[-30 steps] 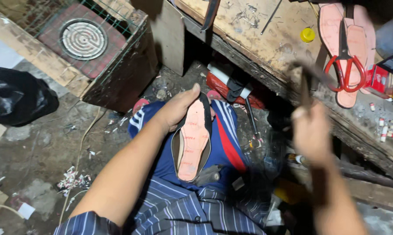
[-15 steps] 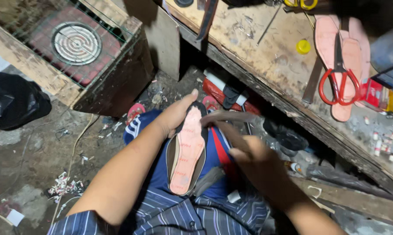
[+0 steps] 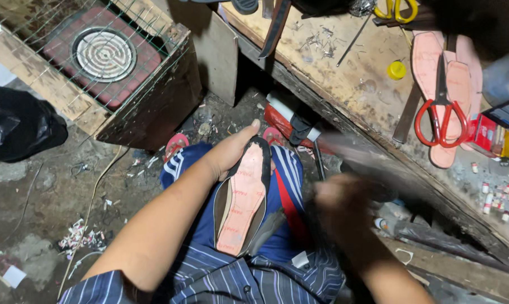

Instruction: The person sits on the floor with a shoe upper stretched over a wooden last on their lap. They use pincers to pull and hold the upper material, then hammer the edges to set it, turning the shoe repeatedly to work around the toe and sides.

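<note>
Pink-insoled shoe upper (image 3: 243, 202) stays pinned on lap by L hand (image 3: 232, 152), while blurred R hand (image 3: 339, 197) has dropped from bench w/ dark tool (image 3: 361, 155), grip unclear.

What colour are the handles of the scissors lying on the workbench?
Red handles on the scissors, seen in the head view.

Shoe (image 3: 244, 202) sole-up on the lap, left hand (image 3: 230, 153) gripping its toe end. Right hand (image 3: 338, 198) just right of it, blurred. Beyond, on the surface (image 3: 344, 73): scissors (image 3: 441, 115) atop insoles (image 3: 434, 62). Far left, coil heater (image 3: 104, 54) inside wire cage (image 3: 153, 50).
</note>
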